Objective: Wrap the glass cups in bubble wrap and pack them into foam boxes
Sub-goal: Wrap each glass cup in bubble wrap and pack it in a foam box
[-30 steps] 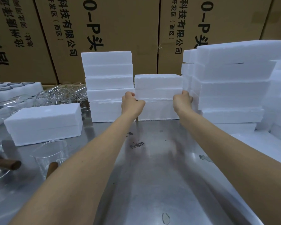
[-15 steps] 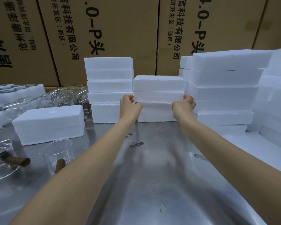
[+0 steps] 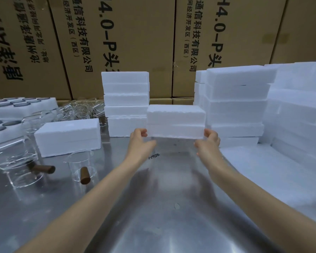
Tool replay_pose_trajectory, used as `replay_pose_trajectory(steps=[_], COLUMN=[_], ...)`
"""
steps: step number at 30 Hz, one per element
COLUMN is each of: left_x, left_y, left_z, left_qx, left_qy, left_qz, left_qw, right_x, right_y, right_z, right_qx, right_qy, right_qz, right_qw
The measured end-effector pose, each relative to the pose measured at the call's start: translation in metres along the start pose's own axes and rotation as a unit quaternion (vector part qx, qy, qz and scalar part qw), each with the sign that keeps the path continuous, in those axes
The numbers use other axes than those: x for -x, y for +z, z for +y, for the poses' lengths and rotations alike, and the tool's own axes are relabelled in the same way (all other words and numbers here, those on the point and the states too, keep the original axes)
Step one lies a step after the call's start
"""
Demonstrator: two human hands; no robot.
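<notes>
A closed white foam box (image 3: pixel 175 121) is held between both hands just above the steel worktop (image 3: pixel 153 207), its long axis running left to right across the view and its broad front face turned toward the camera. It sits level, with the seam between lid and base showing as a horizontal line halfway up. It hangs in the gap between two stacks of foam boxes: the left stack (image 3: pixel 125 103) just behind its left end, the taller right stack (image 3: pixel 235 105) beside its right end.

The left hand (image 3: pixel 140 141) grips the box's lower left corner, fingers (image 3: pixel 141 133) curled round the end and thumb reaching under the front edge. The right hand (image 3: pixel 209 143) mirrors it at the lower right corner, fingers curled against the end wall. Both forearms stretch forward from the bottom of the view, converging toward the box, wrists nearly straight.

To the left on the worktop lies another closed foam box (image 3: pixel 67 137), long axis also left to right, slightly angled. In front of it stand clear glass cups (image 3: pixel 80 165) with brown wooden handles, and more glassware (image 3: pixel 80 110) is heaped behind. Foam trays (image 3: pixel 16 106) with round openings sit at far left. Printed cardboard cartons (image 3: pixel 135 42) form the back wall.
</notes>
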State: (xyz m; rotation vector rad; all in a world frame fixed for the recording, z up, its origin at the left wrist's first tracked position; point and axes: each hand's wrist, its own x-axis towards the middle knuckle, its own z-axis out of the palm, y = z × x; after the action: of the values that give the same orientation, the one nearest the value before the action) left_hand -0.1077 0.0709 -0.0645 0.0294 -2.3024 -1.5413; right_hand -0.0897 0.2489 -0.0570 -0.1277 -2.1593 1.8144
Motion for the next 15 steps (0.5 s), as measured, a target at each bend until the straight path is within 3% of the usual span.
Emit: replay_pose_trajectory(steps=[8, 15], left_x=[0.057, 0.075], left_y=[-0.005, -0.01], left_z=[-0.015, -0.02], left_qx=[-0.035, -0.147], left_qy=[-0.016, -0.009], left_qz=[-0.06, -0.07], left_qw=[0.997, 0.987], right_x=[0.029, 0.03], right_y=[-0.009, -0.019], right_z=[0.02, 0.033], right_qx=[0.009, 0.084], right_qy=[0.008, 0.011], right_qz=[0.006, -0.002], right_qw=[1.0, 0.996])
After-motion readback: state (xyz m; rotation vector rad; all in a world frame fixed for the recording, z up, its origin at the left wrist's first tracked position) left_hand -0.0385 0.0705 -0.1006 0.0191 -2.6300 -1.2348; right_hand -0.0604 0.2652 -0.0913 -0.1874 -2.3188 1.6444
